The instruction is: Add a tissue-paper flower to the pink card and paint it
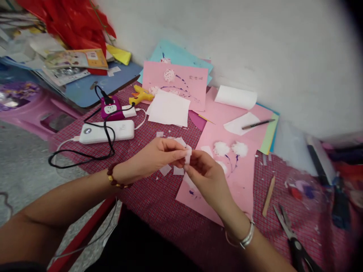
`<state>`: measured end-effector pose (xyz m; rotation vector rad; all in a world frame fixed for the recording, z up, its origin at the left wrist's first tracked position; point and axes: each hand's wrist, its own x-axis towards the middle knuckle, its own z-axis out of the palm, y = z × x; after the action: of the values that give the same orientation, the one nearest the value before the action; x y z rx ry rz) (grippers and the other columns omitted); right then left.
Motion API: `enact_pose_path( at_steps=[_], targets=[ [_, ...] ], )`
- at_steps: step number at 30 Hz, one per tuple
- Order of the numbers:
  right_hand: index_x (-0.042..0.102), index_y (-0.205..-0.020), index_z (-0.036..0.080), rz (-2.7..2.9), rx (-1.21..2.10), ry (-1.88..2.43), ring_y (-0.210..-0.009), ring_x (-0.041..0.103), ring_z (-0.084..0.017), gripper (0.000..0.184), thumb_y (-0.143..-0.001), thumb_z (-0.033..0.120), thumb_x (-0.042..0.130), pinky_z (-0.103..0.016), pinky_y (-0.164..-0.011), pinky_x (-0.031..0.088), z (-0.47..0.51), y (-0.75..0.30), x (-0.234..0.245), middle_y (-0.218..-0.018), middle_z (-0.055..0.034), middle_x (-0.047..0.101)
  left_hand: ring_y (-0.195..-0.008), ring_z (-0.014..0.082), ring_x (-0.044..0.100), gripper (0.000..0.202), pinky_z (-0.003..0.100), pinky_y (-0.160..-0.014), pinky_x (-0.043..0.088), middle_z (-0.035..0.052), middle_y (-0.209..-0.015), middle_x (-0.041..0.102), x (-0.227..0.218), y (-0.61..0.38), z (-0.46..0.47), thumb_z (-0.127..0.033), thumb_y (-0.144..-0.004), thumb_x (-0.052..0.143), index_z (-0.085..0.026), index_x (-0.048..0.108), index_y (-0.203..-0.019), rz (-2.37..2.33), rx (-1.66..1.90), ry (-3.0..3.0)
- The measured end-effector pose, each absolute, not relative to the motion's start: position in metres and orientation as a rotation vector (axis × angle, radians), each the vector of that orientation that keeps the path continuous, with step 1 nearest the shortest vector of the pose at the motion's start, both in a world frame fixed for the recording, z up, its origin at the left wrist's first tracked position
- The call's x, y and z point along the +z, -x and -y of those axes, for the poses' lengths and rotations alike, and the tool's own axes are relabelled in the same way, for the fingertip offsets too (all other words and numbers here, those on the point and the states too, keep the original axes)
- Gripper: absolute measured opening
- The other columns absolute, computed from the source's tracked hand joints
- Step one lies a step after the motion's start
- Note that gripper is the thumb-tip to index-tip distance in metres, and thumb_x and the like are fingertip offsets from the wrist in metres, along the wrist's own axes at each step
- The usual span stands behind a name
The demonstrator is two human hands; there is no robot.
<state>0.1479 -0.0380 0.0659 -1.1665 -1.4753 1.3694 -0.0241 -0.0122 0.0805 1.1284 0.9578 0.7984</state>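
Note:
My left hand (159, 155) and my right hand (205, 175) meet above a red checked cloth (153, 204). Both pinch a small piece of white tissue paper (188, 154) between thumb and fingers. Just beyond my right hand lies a pink card (241, 177) with two white fluffy paper flowers (230, 149) and purple stems. Small white paper scraps (171, 170) lie under my hands.
A white power bank (106, 132), a purple plug with black cable (110, 107) and a yellow glue gun (140, 95) lie at the left. White sheets (168, 108), more pink and blue cards (176, 77), a pen (258, 124), a wooden stick (268, 195) and scissors (292, 236) lie around.

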Motion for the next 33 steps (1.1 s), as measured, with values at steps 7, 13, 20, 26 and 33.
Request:
enact_pose_path(
  at_steps=[7, 13, 20, 26, 33],
  targets=[
    [0.066, -0.099, 0.022, 1.465, 1.378, 1.204, -0.078, 0.067, -0.015, 0.019, -0.082, 0.023, 0.057, -0.034, -0.077, 0.056, 0.042, -0.154, 0.061, -0.087, -0.0028, 0.072, -0.066, 0.0083, 0.062, 0.013, 0.022, -0.067, 0.05, -0.0019, -0.073, 0.067, 0.08, 0.021, 0.018, -0.008, -0.074, 0.06, -0.014, 0.066, -0.084, -0.927, 0.794, -1.187],
    [0.062, -0.08, 0.021, 1.46, 1.288, 1.318, -0.06, 0.061, -0.013, 0.012, -0.081, 0.033, 0.063, -0.027, -0.058, 0.051, 0.043, -0.158, 0.058, -0.067, 0.0012, 0.064, -0.07, 0.01, 0.063, 0.015, 0.024, -0.069, 0.05, -0.0005, -0.077, 0.069, 0.073, 0.011, 0.026, -0.014, -0.072, 0.067, -0.013, 0.065, -0.087, -0.914, 0.767, -1.253],
    [0.061, -0.076, 0.019, 1.457, 1.318, 1.304, -0.057, 0.063, -0.012, 0.027, -0.091, 0.04, 0.055, -0.027, -0.06, 0.055, 0.048, -0.164, 0.06, -0.065, -0.0011, 0.067, -0.067, 0.0093, 0.058, 0.011, 0.023, -0.065, 0.045, -0.0018, -0.073, 0.064, 0.069, 0.005, 0.027, -0.015, -0.075, 0.061, -0.013, 0.063, -0.085, -0.863, 0.769, -1.302],
    [0.062, -0.079, 0.019, 1.41, 1.309, 1.3, -0.055, 0.062, -0.013, 0.027, -0.093, 0.04, 0.051, -0.028, -0.057, 0.055, 0.049, -0.168, 0.059, -0.064, -0.0005, 0.067, -0.069, 0.0096, 0.056, 0.011, 0.022, -0.067, 0.043, -0.0014, -0.077, 0.064, 0.078, 0.008, 0.029, -0.017, -0.074, 0.06, -0.014, 0.064, -0.084, -0.945, 0.694, -1.357],
    [0.068, -0.083, 0.02, 1.915, 0.714, 1.421, -0.058, 0.06, -0.013, 0.023, -0.094, 0.026, 0.049, -0.025, -0.056, 0.043, 0.054, -0.172, 0.06, -0.067, -0.0006, 0.067, -0.066, 0.0138, 0.06, 0.026, 0.025, -0.063, 0.047, 0.0019, -0.068, 0.064, 0.083, 0.004, 0.024, -0.038, -0.08, 0.06, -0.013, 0.064, -0.074, -1.037, 0.54, -1.347]
  ],
)
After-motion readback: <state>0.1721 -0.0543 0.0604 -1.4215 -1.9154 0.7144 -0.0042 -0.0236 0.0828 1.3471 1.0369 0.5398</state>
